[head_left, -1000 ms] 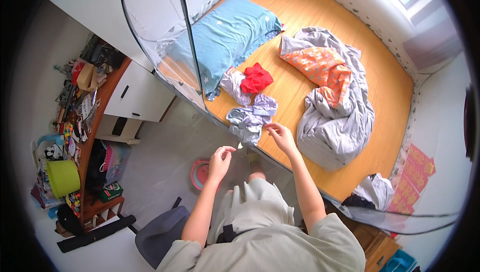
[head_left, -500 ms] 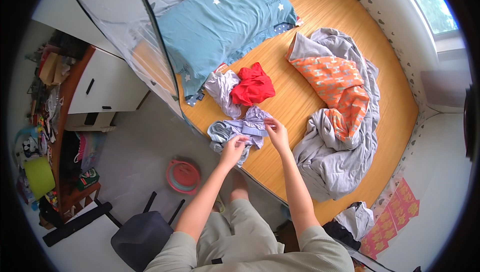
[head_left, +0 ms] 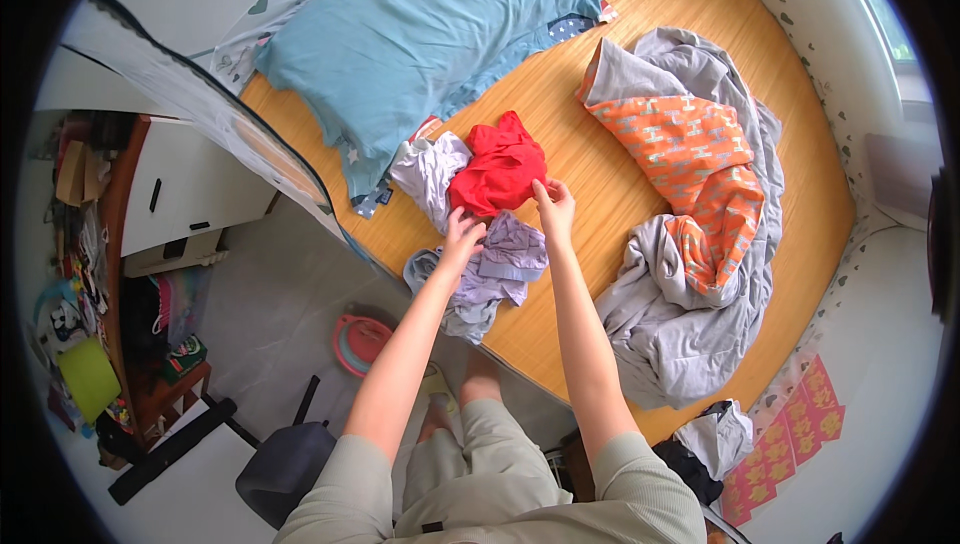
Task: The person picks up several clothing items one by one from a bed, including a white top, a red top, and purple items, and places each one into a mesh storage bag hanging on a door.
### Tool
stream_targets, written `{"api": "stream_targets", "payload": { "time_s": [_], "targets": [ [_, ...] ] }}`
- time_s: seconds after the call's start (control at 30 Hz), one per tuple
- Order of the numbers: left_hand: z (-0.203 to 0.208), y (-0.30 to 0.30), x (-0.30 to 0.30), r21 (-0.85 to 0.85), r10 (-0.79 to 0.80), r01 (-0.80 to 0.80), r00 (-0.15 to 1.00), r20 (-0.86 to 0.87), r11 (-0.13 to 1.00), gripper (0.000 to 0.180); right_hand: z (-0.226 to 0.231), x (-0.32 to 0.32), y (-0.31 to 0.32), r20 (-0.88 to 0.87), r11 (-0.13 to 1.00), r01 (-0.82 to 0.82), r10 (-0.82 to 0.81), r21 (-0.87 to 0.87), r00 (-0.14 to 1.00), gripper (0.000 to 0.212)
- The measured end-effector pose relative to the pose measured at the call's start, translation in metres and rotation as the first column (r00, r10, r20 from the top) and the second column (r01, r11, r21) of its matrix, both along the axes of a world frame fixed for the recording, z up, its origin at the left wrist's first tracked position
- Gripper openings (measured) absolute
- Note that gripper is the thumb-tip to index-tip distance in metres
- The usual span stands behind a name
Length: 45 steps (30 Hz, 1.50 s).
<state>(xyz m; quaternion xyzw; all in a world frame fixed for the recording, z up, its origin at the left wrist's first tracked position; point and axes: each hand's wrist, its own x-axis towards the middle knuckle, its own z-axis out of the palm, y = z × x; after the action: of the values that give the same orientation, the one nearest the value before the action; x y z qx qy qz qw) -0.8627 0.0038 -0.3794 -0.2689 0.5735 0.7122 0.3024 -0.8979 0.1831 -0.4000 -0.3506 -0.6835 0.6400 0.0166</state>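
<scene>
A crumpled red garment (head_left: 497, 166) lies on the wooden bed surface, with a crumpled white garment (head_left: 428, 172) against its left side. My left hand (head_left: 464, 235) is at the red garment's lower left edge, fingers apart. My right hand (head_left: 555, 210) reaches its lower right edge, fingertips touching the cloth and fingers parted. Just below, between my forearms, lies a lilac garment (head_left: 512, 249). A grey-blue garment (head_left: 468, 320) sits near the bed edge, partly hidden by my left forearm.
A blue pillow (head_left: 400, 34) with white stars lies at the far left of the bed (head_left: 570, 344). To the right is a bunched grey and orange blanket (head_left: 690, 154). Netting (head_left: 240, 134) hangs at the left. A red basin (head_left: 362, 342) and dark chair (head_left: 285, 474) stand on the floor.
Both hands have moved away from the lilac garment, forward to the lower edge of the red garment. The lilac garment now lies loose. My view has shifted slightly.
</scene>
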Motion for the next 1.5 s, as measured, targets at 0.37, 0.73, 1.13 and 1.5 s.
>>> {"api": "stream_targets", "payload": {
  "time_s": [0.37, 0.73, 1.13, 1.5],
  "targets": [
    [0.031, 0.001, -0.015, 0.294, 0.255, -0.33, 0.93, 0.265, 0.897, 0.048, 0.068, 0.053, -0.048, -0.169, 0.918, -0.22, 0.172, -0.329, 0.97, 0.013],
    [0.047, -0.026, 0.02, 0.407, 0.269, -0.304, 0.953, 0.141, 0.862, 0.04, 0.083, 0.118, -0.087, -0.118, 0.838, -0.545, 0.544, 0.019, 0.831, 0.011],
    [0.133, -0.079, 0.076, 0.523, 0.13, -0.169, 0.985, 0.111, 0.836, 0.042, 0.121, 0.157, -0.106, -0.094, 0.273, -0.001, -0.328, -0.962, 0.94, 0.053],
    [0.24, -0.128, 0.161, 0.573, -0.129, -0.028, 0.964, 0.232, 0.819, 0.038, 0.197, 0.25, -0.133, -0.21, 0.212, -0.146, -0.319, -0.966, 0.924, 0.043]
  ]
}}
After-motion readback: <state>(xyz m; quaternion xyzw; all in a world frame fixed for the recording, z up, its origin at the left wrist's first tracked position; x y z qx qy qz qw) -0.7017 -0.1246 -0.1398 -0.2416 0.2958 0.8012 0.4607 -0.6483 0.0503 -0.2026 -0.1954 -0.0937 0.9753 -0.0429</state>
